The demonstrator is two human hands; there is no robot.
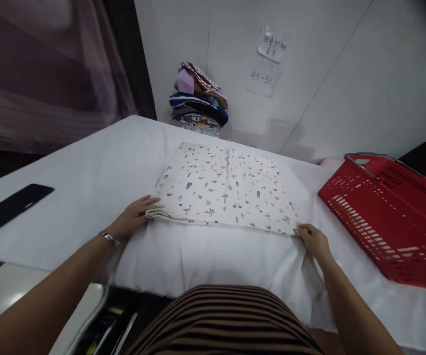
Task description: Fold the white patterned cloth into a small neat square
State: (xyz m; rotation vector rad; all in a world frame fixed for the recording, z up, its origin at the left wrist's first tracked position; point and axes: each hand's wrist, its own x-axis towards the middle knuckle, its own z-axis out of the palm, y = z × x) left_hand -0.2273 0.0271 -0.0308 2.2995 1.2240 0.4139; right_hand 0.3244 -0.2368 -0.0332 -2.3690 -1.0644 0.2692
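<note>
A white cloth (216, 187) with a small print of animals, palm trees and rainbows lies folded in a flat rectangle on the white-covered table. Several layers show at its front left corner, and a raised crease runs down its middle. My left hand (135, 216), with a bracelet at the wrist, holds that left corner, its fingers lying over the side edge. At the front right corner, my right hand (313, 241) pinches the cloth between thumb and fingers.
A red plastic basket (394, 217) with a metal handle stands on the right. A black phone (13, 207) lies on the left of the white table cover (87, 162). Behind the far edge is a stack of folded clothes (200, 101), beside a wall with paper notes (262, 76).
</note>
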